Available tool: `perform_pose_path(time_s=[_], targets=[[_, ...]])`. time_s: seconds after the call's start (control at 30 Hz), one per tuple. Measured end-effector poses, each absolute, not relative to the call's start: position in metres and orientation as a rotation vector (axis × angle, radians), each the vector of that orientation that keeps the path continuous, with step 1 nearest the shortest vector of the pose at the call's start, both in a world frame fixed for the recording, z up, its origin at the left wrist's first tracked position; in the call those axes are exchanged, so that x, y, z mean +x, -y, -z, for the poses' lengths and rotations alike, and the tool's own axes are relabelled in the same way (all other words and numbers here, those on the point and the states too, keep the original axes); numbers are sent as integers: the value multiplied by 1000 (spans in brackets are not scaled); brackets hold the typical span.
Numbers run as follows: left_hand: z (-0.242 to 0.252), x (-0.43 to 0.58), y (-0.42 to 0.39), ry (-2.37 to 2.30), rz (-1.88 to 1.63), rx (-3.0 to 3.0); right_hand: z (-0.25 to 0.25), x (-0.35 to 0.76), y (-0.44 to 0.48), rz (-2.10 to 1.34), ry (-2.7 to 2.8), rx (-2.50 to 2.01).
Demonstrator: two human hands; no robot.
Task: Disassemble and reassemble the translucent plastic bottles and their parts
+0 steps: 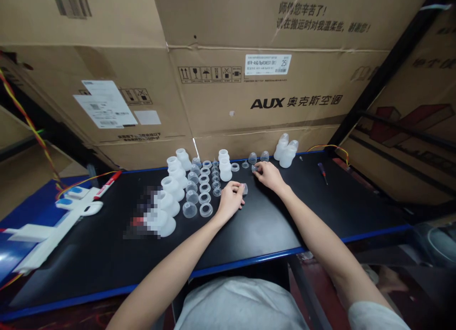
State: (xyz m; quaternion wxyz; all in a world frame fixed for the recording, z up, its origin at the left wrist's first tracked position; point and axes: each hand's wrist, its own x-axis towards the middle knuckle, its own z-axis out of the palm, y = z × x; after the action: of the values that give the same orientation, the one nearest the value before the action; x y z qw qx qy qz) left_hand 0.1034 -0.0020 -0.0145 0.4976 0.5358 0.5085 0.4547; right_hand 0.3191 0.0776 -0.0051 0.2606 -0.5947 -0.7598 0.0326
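Near the middle of the table, my left hand (231,202) is closed round a clear domed cap (244,189). Farther back, my right hand (270,176) pinches a small clear plastic piece (254,169), partly hidden by the fingers. Behind that hand stand two clear domed caps (252,158), with a nipple (245,164) and a ring (235,167) to their left. Several white bottle bodies (225,170) are lined up beyond my left hand. Left of it are rows of nipples (216,184), rings (204,198), domed caps (190,209) and larger white bottle bodies (172,188).
Two capped bottles (286,157) stand at the back right, and a screwdriver (322,173) lies farther right. On the left are a white power strip (60,228) and a red marker (107,185). Cardboard (221,101) walls the back of the black table (249,235).
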Motion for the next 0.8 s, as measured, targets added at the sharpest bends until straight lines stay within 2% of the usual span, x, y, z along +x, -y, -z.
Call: perform_pose_path(time_s=[0.8], targets=[[22, 107, 2, -1243, -1147, 1396, 21, 310, -90, -106, 1963, -1606]])
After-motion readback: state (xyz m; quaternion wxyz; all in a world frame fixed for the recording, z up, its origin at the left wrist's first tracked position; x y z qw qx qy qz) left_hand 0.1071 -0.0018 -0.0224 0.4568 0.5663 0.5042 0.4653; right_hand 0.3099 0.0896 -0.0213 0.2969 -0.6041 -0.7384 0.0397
